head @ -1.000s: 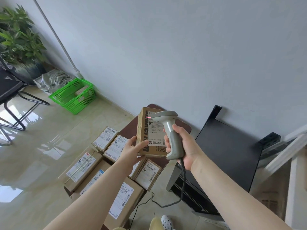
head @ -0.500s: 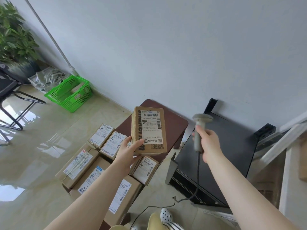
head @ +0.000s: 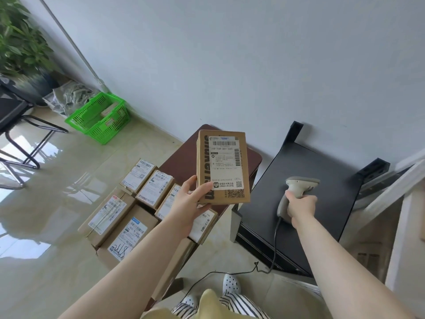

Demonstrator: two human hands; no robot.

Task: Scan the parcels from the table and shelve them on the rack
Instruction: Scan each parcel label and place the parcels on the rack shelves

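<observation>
The left hand (head: 188,203) grasps a cardboard parcel (head: 222,168) by its lower left corner, thumb across the front face and fingers behind. The parcel is raised at centre frame, clear of the tabletop (head: 184,162), with its white shipping label (head: 226,162) facing the camera. That orientation keeps the barcode at the top of the label unobstructed; the grip sits low and to one side, so no finger covers the printed codes.

The right hand (head: 301,203) is clenched round the handle of a grey barcode scanner (head: 296,192), at right of centre. The scanner hangs over the black top shelf of the rack (head: 322,171), head pointing away from the parcel, its cable (head: 273,245) trailing to the floor. Whether it touches the shelf cannot be told. In my judgement this pose suits setting the scanner aside, which would free the hand for shelving.

The remaining parcels (head: 128,210) lie label-up in rows at lower left of the frame, on and beside the brown tabletop, apparently so each label can be read without turning the box.

A green basket (head: 99,118) stands against the wall, upper left.
</observation>
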